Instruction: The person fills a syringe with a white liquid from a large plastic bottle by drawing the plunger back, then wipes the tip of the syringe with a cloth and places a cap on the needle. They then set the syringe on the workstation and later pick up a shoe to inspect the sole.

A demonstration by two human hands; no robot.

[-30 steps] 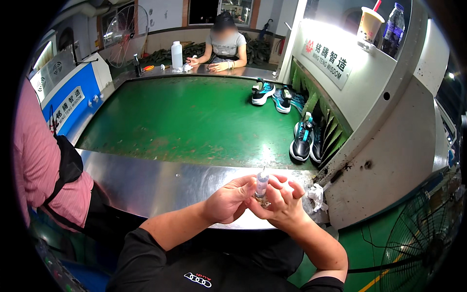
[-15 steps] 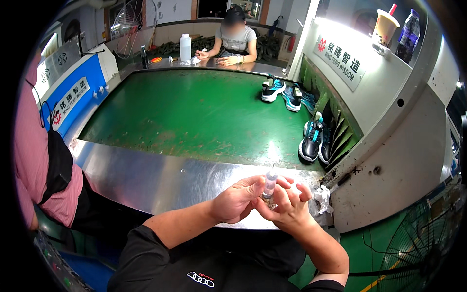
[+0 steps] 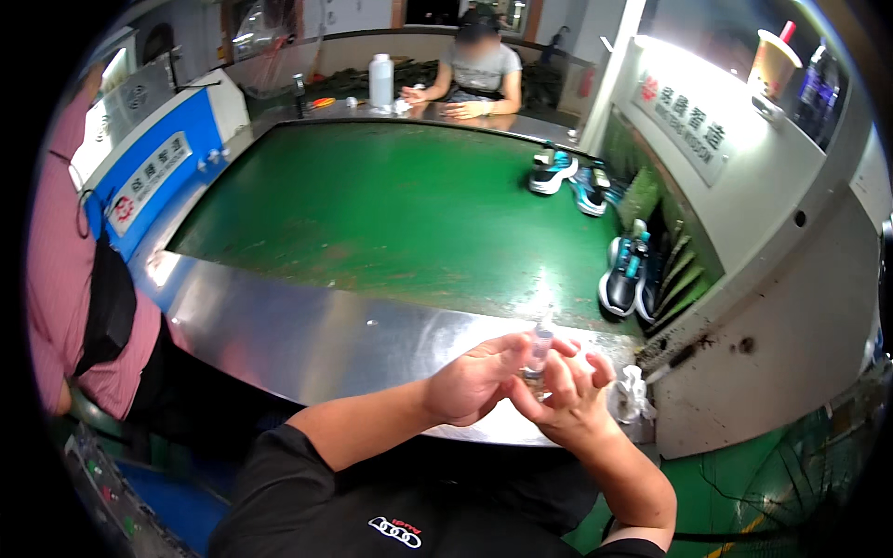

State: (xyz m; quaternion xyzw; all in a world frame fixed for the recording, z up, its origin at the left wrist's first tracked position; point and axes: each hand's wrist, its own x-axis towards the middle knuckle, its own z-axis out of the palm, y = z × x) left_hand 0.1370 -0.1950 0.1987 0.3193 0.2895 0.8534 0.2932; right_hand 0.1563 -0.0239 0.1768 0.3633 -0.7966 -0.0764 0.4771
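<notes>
Above the metal front ledge, a small clear bottle or syringe-like tube [image 3: 539, 350] with a thin tip stands nearly upright between my hands. My left hand [image 3: 474, 383] pinches its side between thumb and fingers. From the other side, my right hand [image 3: 572, 395] curls its fingers round it, with the thumb near its lower end. Motion blur hides the finer details of the tube. Crumpled white paper or tissue [image 3: 632, 394] lies on the ledge just right of my right hand.
Beyond the metal ledge [image 3: 270, 312] is a green conveyor belt [image 3: 391, 219]. Black-and-blue sneakers [image 3: 625, 274] stand along its right side by a flap curtain. A person [image 3: 479, 74] sits at the far end near a white bottle [image 3: 381, 81]. Someone in pink [image 3: 70, 251] stands left.
The whole view has shifted, so the scene sits farther right and is blurrier. Both hands keep their hold on the small clear tube, with little change in the fingers.
</notes>
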